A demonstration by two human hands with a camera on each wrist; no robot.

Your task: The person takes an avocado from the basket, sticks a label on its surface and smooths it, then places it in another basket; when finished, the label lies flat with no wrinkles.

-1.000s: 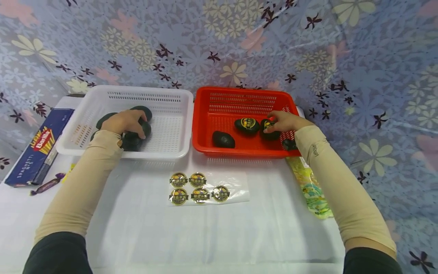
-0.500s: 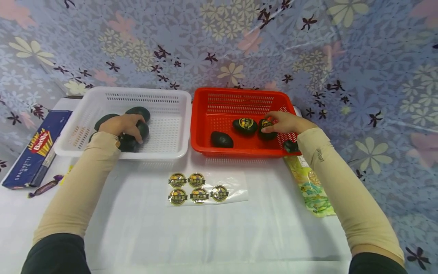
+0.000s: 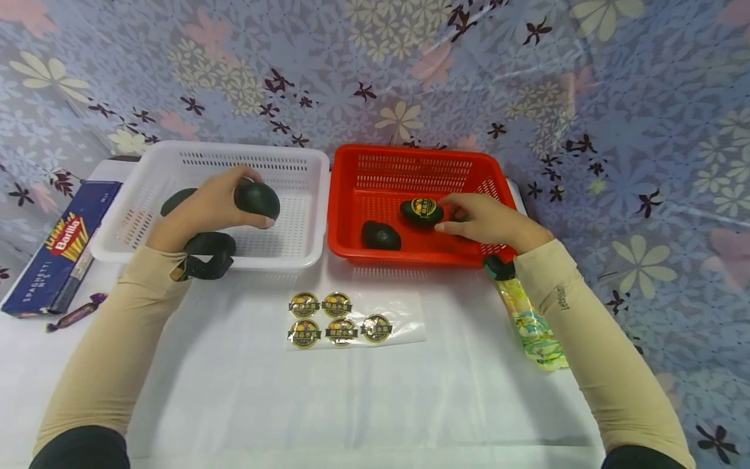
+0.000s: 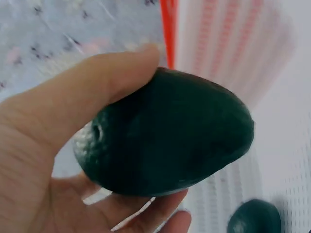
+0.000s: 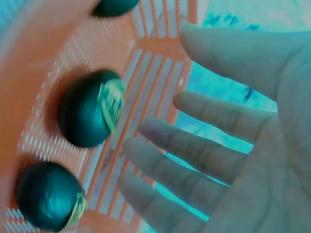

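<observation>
On my head feed, left hand [image 3: 213, 203] curls thumb and fingers round a dark green avocado [image 3: 258, 199], over the white plastic basket [image 3: 281, 264]. Right hand [image 3: 492, 220]: fingers loosely spread, grasping nothing, over the red plastic basket [image 3: 410, 259]. By right wrist view, I count two stickered avocados [image 5: 90, 109] near it.

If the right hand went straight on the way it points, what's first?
Right hand would probably meet the stickered avocado just ahead in the red basket; height unclear, it may pass over.
</observation>
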